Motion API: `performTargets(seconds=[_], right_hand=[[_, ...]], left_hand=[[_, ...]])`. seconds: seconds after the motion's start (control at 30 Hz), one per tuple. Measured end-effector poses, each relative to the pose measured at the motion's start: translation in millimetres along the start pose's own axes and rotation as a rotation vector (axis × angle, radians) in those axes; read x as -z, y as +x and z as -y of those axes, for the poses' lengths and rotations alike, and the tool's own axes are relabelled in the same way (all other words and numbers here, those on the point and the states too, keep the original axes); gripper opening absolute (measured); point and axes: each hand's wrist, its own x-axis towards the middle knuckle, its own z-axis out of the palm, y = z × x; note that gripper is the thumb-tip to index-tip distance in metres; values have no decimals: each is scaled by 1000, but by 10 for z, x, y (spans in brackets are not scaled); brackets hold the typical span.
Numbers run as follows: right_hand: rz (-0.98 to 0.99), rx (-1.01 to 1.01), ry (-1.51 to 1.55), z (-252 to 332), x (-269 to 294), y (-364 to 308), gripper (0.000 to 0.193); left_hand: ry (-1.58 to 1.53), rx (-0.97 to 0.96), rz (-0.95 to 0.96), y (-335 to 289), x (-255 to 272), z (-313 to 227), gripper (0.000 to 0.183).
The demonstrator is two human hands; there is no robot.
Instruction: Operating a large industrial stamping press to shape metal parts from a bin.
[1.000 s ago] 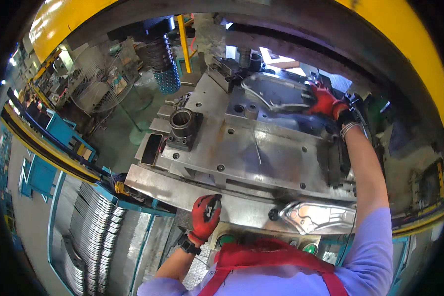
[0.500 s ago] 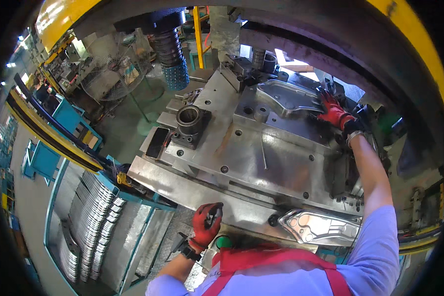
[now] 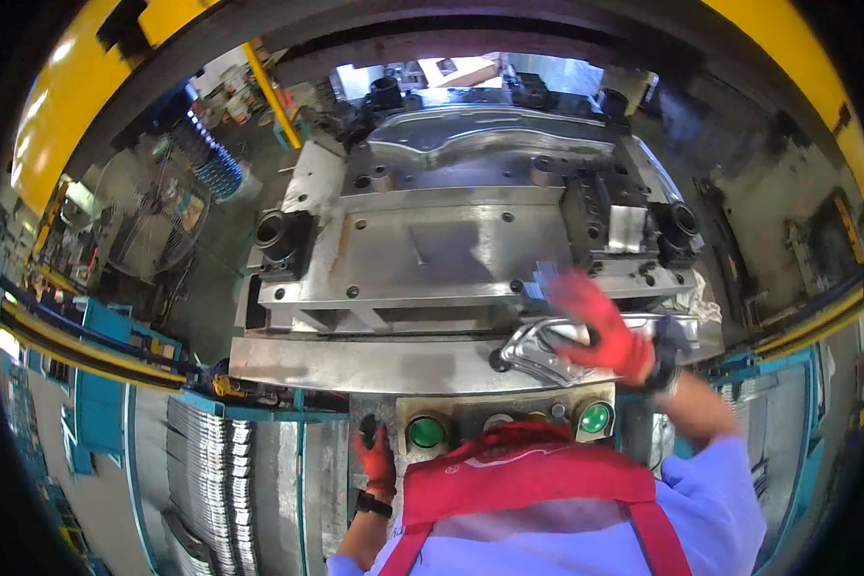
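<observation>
My right hand (image 3: 600,326), in a red glove with dark fingertips, is above the near edge of the press die. It is blurred by motion, but its thumb and fingers are apart and I see nothing between them. Just below and left of it, a shiny stamped metal part (image 3: 536,351) lies on the front ledge. My left hand (image 3: 376,461), also gloved, is low beside the green button (image 3: 426,432) on the control box, not on it. Its fingers point away from me, seemingly loose and holding nothing. A second formed metal part (image 3: 490,134) sits on the far die block.
The steel die base (image 3: 442,250) fills the middle, with guide bushings (image 3: 271,230) at its corners. Another green button (image 3: 595,417) is near my right side. A rack of stacked metal parts (image 3: 211,480) stands at left. A fan (image 3: 158,226) is farther back.
My right hand has come back from the far formed part to the near ledge. My left hand has lowered slightly beside the control box. The view has swung round to face the die squarely.
</observation>
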Motion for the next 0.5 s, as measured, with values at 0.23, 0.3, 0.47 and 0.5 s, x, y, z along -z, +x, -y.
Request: performTargets(seconds=[0.23, 0.3, 0.47, 0.5], right_hand=[[-794, -1223, 602, -349, -903, -2874, 64], [-467, -1402, 355, -607, -1308, -3338, 77], [-144, -1465, 163, -584, -1451, -3214, 109], [-124, -1471, 168, -575, -1440, -3188, 114]], left_hand=[[-44, 27, 518, 108, -91, 827, 55], [169, -16, 458, 165, -99, 895, 58], [484, 76, 305, 24, -235, 566, 67], [492, 34, 285, 21, -223, 576, 67]])
